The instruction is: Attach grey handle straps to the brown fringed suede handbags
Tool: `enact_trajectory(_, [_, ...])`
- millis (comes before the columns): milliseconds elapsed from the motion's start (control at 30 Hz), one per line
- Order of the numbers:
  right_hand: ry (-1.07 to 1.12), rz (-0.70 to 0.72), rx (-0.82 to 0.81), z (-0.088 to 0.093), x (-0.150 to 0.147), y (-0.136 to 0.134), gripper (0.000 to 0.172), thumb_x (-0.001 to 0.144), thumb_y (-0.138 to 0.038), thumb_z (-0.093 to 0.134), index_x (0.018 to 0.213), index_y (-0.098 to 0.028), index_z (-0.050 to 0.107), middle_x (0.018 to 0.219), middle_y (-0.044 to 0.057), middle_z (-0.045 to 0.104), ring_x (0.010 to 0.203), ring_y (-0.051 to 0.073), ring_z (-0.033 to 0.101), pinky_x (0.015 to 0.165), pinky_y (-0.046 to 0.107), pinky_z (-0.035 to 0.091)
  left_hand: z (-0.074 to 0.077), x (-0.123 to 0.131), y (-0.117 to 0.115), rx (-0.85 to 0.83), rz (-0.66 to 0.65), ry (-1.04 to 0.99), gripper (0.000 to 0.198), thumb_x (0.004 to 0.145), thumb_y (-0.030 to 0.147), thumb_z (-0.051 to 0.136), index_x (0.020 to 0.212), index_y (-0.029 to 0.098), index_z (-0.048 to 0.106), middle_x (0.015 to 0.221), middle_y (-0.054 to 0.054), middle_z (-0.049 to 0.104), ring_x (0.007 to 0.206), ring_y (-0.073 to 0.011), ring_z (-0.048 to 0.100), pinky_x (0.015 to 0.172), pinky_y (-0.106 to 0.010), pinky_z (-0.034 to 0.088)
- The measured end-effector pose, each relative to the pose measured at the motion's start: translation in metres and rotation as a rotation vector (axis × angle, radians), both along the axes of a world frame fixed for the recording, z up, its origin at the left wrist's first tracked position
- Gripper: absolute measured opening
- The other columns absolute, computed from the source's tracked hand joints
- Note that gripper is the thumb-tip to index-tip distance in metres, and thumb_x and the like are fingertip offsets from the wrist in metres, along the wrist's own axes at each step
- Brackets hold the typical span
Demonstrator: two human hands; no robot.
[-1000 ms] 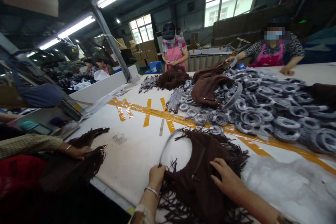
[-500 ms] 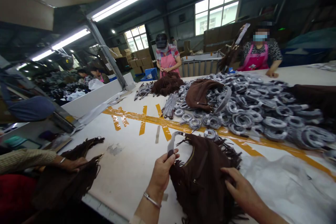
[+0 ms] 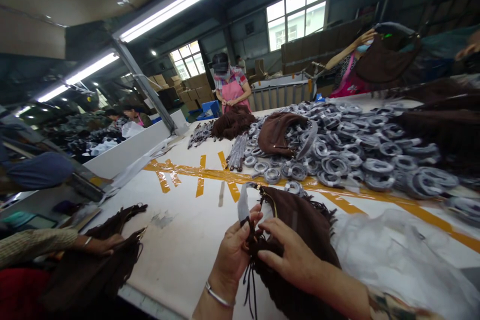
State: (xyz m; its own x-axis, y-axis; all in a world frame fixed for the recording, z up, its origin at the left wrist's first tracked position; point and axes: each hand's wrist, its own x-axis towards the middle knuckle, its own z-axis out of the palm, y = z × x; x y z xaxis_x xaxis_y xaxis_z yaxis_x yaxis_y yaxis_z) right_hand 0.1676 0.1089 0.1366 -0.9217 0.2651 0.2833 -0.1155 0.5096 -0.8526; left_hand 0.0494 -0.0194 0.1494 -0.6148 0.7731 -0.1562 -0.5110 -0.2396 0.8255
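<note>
A dark brown fringed handbag [image 3: 300, 200] lies on the table before me, its strap part-wrapped in clear plastic [image 3: 244, 205]. My left hand [image 3: 234, 242] is closed on the bag at its left corner, near the lower end of the wrapped strap. Reaching in from the right, my right hand [image 3: 290, 255] lies over the same corner. Its thumb and index finger are apart, with brown bag material between them, and the fingertips come close to my left fingers. Thin fringe strands hang below. The hands partly cover the corner fitting.
Many plastic-wrapped coiled straps [image 3: 337, 165] are heaped across the table, with another brown bag [image 3: 277, 132] on them. White plastic sheeting [image 3: 397, 250] lies at right. A co-worker's hand [image 3: 101, 245] rests on a brown bag at left. Co-workers stand across the table.
My right hand has moved left from the bag's right side to its left corner, beside my left hand. The co-worker at far right now holds up a brown bag.
</note>
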Motion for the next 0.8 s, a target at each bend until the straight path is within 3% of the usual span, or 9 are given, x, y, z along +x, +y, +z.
enact_trajectory(67, [0.023,-0.078,0.037,0.004,-0.002,-0.006,0.048,0.076,-0.022,0.069,0.122,-0.020,0.057,0.128,0.012,0.057,0.120,0.027,0.052,0.106,0.046,0.043,0.003,0.008,0.006,-0.006,0.037,-0.005,0.037,0.086,0.035,0.064,0.117,0.017,0.069,0.150,-0.010,0.047,0.140,-0.0343,0.038,0.120,-0.052,0.027])
enact_trajectory(167, [-0.006,-0.108,0.026,0.009,-0.001,-0.012,0.047,0.072,-0.019,0.070,0.117,-0.021,0.057,0.116,0.009,0.063,0.108,0.026,0.058,0.096,0.045,0.047,0.012,0.019,0.018,0.057,0.090,-0.088,0.046,0.089,0.048,0.057,0.127,0.023,0.062,0.153,-0.005,0.044,0.144,-0.0291,0.033,0.124,-0.048,0.021])
enact_trajectory(333, [0.113,0.001,-0.068,0.031,0.007,-0.002,0.019,0.080,-0.019,0.063,0.099,-0.021,0.060,0.095,0.004,0.066,0.087,0.020,0.060,0.079,0.033,0.047,0.041,0.031,0.027,0.169,0.132,-0.016,0.050,0.091,0.052,0.050,0.134,0.028,0.055,0.153,-0.003,0.043,0.143,-0.0270,0.036,0.122,-0.045,0.027])
enact_trajectory(433, [0.205,0.154,-0.256,0.052,0.011,0.016,0.016,0.083,-0.027,0.063,0.097,-0.020,0.062,0.093,0.003,0.065,0.086,0.018,0.058,0.079,0.030,0.046,0.062,0.034,0.025,0.244,0.038,0.158,0.056,0.091,0.052,0.051,0.141,0.028,0.046,0.151,-0.008,0.046,0.134,-0.0293,0.047,0.116,-0.045,0.037])
enact_trajectory(533, [0.218,0.311,-0.626,0.065,0.011,0.032,0.033,0.077,-0.039,0.071,0.103,-0.019,0.066,0.097,0.004,0.065,0.089,0.019,0.057,0.079,0.029,0.045,0.077,0.034,0.022,0.234,-0.061,0.296,0.058,0.090,0.044,0.057,0.144,0.030,0.040,0.146,-0.010,0.051,0.126,-0.0294,0.054,0.106,-0.044,0.046])
enact_trajectory(667, [0.175,0.422,-1.012,0.052,0.005,0.041,0.043,0.072,-0.043,0.075,0.104,-0.015,0.067,0.077,0.002,0.062,0.066,0.013,0.053,0.060,0.023,0.039,0.080,0.030,0.024,0.098,-0.086,0.489,0.044,0.088,0.028,0.064,0.131,0.025,0.053,0.131,-0.009,0.063,0.122,-0.0261,0.057,0.103,-0.037,0.047])
enact_trajectory(800, [0.105,0.411,-1.142,0.024,0.000,0.044,0.045,0.072,-0.039,0.074,0.107,-0.013,0.066,0.078,0.005,0.063,0.066,0.014,0.056,0.060,0.024,0.041,0.062,0.027,0.028,-0.071,-0.048,0.585,0.032,0.089,0.030,0.062,0.120,0.022,0.059,0.120,-0.009,0.068,0.113,-0.0227,0.062,0.100,-0.035,0.048])
